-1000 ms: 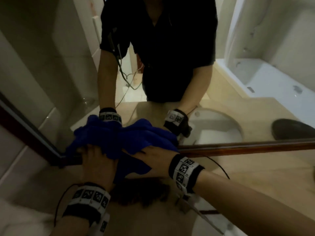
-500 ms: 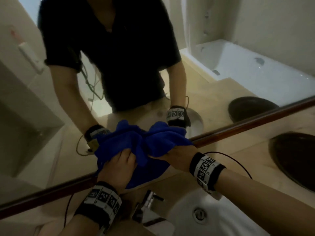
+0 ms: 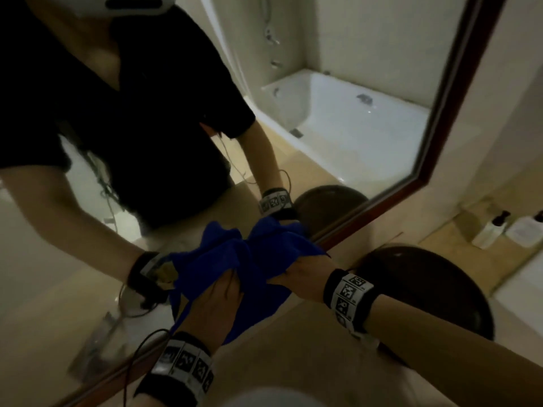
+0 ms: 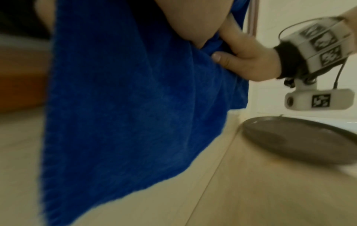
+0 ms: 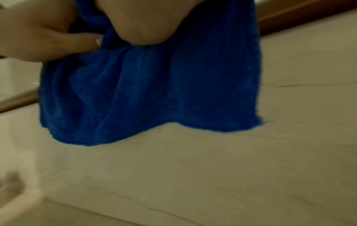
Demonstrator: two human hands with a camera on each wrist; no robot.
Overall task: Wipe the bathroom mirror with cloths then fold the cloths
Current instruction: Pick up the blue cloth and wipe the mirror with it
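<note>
While it's bunched up against the bottom edge of the mirror (image 3: 338, 118), the blue cloth (image 3: 235, 268) is held by both hands side by side, its lower part hanging down toward the beige surface (image 3: 293, 356). It's gripped by the left hand (image 3: 216, 304) with fingers curled into the folds, and pinched by the right hand (image 3: 305, 274) too. A dark round dish (image 3: 435, 292) is parked just beside, with two bottles (image 3: 489, 230) further off by the wall.

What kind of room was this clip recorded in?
A bathroom, most likely in a hotel or home: a large wood-framed wall mirror reflects a white bathtub, and two white pump bottles stand on the beige stone vanity counter.
</note>
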